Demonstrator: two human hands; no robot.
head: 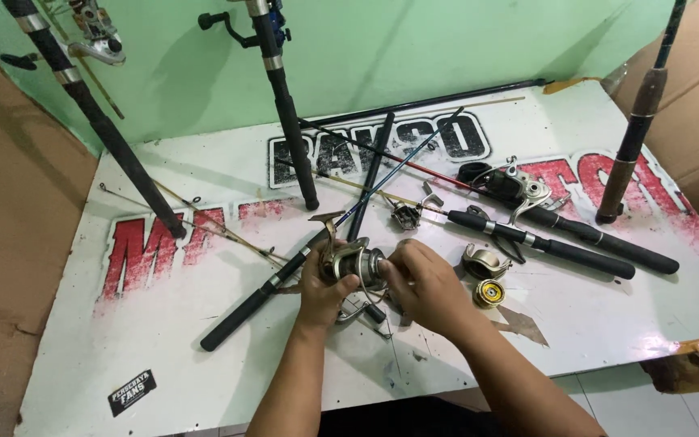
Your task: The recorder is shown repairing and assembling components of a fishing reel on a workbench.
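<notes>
Metal spinning reel pinched between both sets of fingers: left hand cupped body, right hand fingertips pressed on spool end. Reel sat above table front edge, centre. Risk: loose gold spool cap nearby could roll off; slipping grip might drop reel. Reel looked silvery, worn, bail arm raised.

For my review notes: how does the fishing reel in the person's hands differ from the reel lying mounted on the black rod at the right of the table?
The held reel is gripped by the left hand and right hand, above the table; the mounted reel lies untouched. The held reel is off any rod; the mounted reel is fixed to the black rod. The held one looks golden-grey, the mounted one silver and black. Both are spinning reels.
</notes>
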